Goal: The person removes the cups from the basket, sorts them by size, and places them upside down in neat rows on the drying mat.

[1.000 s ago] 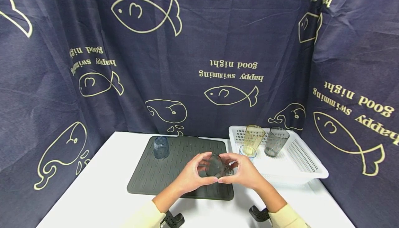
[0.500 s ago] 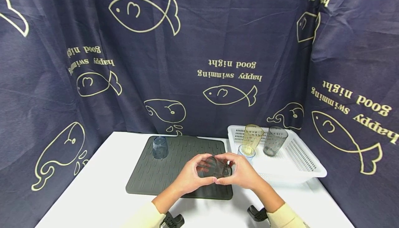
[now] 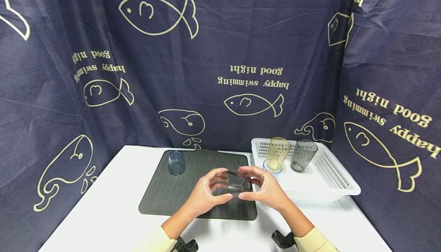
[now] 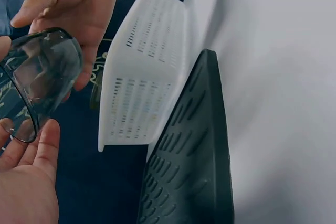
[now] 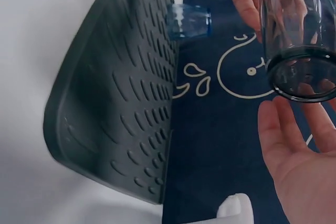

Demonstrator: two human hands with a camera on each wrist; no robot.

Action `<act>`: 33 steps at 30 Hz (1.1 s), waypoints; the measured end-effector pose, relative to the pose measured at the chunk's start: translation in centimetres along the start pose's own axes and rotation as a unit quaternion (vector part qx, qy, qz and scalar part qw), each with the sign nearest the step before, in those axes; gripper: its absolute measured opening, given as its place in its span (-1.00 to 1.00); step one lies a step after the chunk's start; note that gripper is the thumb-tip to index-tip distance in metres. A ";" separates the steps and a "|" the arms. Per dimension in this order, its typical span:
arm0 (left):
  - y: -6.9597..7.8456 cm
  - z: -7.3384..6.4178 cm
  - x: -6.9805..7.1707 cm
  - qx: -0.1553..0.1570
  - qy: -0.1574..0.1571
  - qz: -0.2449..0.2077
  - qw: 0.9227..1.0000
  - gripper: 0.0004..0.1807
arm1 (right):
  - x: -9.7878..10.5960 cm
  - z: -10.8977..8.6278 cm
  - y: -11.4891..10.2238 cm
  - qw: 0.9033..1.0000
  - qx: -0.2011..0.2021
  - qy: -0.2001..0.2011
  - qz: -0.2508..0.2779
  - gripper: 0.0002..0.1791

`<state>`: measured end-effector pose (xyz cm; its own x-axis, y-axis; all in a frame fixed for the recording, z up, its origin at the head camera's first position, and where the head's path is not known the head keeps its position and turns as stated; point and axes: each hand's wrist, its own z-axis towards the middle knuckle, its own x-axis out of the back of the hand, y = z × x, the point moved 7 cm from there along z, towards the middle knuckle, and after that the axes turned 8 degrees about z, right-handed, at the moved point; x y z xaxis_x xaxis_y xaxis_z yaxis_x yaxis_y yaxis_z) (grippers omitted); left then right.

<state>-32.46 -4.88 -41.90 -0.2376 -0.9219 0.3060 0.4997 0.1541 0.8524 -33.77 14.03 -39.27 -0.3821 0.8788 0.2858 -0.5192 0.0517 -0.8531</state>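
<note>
A smoky grey drinking glass [image 3: 238, 183] lies sideways between both hands above the mat. My left hand [image 3: 204, 191] grips it near the rim, fingers around the mouth, as the left wrist view shows up close on the glass [image 4: 44, 74]. From the other side, my right hand [image 3: 264, 189] curls its thumb and fingers around the base end; in the right wrist view its fingertips [image 5: 269, 111] lie right at the thick base of the glass [image 5: 302, 72]. Below is a dark ridged drying mat [image 3: 165, 202], with a small blue glass [image 3: 177, 163] near its back left.
A white perforated basket [image 3: 339, 189] stands right of the mat. Inside are a tall yellow glass [image 3: 279, 150], a tall grey glass [image 3: 304, 155] and a small blue-rimmed clear glass [image 3: 272, 166]. A dark blue fish-printed curtain [image 3: 206, 60] encloses the white table [image 3: 113, 191].
The grey glass has turned from facing the head camera to lying sideways, its base to the right. My left hand has shifted left, and the thumbs have parted.
</note>
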 end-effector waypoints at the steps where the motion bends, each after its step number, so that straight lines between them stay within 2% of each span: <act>1: 0.0 -0.1 0.1 -0.002 -0.001 -0.006 1.000 -0.20 | 0.0 0.0 0.1 1.000 -0.008 0.001 0.019 -0.26; 7: 0.1 -0.7 0.3 -0.024 -0.001 -0.051 0.998 -0.20 | -0.6 -0.4 0.6 0.994 -0.021 -0.006 0.110 -0.25; 12: 0.2 -1.2 0.5 -0.045 0.006 -0.080 0.996 -0.19 | -1.3 -0.8 0.9 0.989 -0.024 -0.013 0.142 -0.22; 19: 0.0 -1.5 0.5 -0.051 0.001 -0.087 0.995 -0.19 | -2.1 -1.2 1.3 0.981 -0.027 -0.022 0.190 -0.20; 28: -0.1 -1.9 0.5 -0.055 -0.005 -0.088 0.995 -0.16 | -2.6 -1.4 1.5 0.979 -0.036 -0.001 0.201 -0.23; 33: -0.5 -2.4 0.9 -0.031 -0.013 -0.078 0.996 -0.13 | -3.1 -1.4 1.8 0.978 -0.043 0.015 0.204 -0.22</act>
<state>-30.95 -6.64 -43.00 -0.3366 -0.9235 0.1839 0.5053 -0.0123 0.8629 -32.49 12.10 -42.32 -0.5209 0.8480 -0.0981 -0.2612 -0.2678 -0.9274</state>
